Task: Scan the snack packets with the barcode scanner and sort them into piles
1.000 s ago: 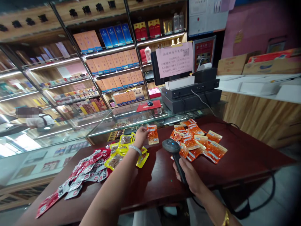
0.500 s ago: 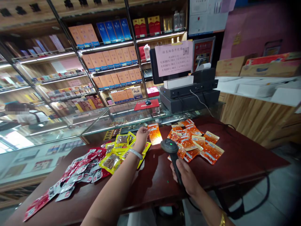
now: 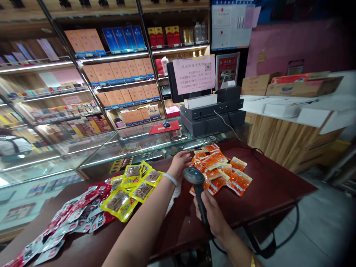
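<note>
The barcode scanner [image 3: 194, 177] is gripped by its handle in the right hand [image 3: 211, 215], long axis upright, head aimed toward 12 o'clock at the orange packets [image 3: 222, 171]. The left hand [image 3: 181, 161], fingers loosely spread, has been brought from the yellow packets [image 3: 130, 187] at 9 o'clock onto the orange pile; the single packet held earlier is no longer raised.

Two bare arms, no sleeves in view

The left hand [image 3: 181, 161] has a pale, smooth bangle [image 3: 170, 179] at its wrist; the right hand [image 3: 213, 216] has a thin gold bracelet [image 3: 252, 260] on its wrist.
</note>
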A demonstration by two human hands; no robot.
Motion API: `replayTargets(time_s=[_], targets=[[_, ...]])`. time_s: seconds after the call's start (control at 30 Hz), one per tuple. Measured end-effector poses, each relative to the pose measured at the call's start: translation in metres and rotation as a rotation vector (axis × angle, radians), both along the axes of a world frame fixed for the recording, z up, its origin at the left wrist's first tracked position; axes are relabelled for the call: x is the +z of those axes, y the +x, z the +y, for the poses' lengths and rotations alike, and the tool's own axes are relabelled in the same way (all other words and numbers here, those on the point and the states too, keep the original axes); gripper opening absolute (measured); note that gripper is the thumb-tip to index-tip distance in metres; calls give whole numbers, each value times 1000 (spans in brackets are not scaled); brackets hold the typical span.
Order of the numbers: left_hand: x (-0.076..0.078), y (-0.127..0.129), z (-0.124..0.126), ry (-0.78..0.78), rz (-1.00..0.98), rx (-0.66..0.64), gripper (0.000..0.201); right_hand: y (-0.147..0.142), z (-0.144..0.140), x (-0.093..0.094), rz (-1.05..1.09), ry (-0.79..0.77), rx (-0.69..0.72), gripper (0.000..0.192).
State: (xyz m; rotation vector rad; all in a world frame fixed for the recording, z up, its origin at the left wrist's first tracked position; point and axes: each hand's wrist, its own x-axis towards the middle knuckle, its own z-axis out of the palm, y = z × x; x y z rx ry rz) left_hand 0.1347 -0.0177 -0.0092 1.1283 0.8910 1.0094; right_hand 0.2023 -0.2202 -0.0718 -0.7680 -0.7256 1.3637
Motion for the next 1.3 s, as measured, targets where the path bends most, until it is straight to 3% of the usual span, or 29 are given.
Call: replayTargets(time_s=[0.1, 0.17, 0.23, 0.33, 0.47, 0.67, 0.83, 0.93, 1.13, 1.3], targets=[[9, -45, 9, 244, 403, 119, 26, 1, -1, -1, -10, 4, 9, 44], [17, -88, 13, 453, 818, 237, 22, 2, -1, -3, -22, -3, 13, 44], [25, -130, 12, 548, 1231, 331, 25, 3, -1, -4, -42, -9, 28, 43], [29, -174, 2, 449, 1612, 350, 38, 4, -1, -5, -62, -10, 43, 41], [14, -190, -10, 334, 1790, 267, 57, 4, 0, -5, -62, -23, 41, 39], [-11, -185, -10, 329, 1753, 136, 63, 5, 4, 1, -52, -89, 46, 40], [-13, -186, -9, 392, 1660, 245, 55, 11, 26, 21, -159, -70, 105, 41], [-11, -182, -12, 429, 1476, 286, 48, 12, 49, 28, -176, -28, 137, 43], [-18, -161, -18, 399, 868, 359, 39, 1, 74, 27, -190, 57, 171, 43], [-26, -147, -19, 386, 717, 405, 29, -3, 73, 23, -286, 118, 172, 44]])
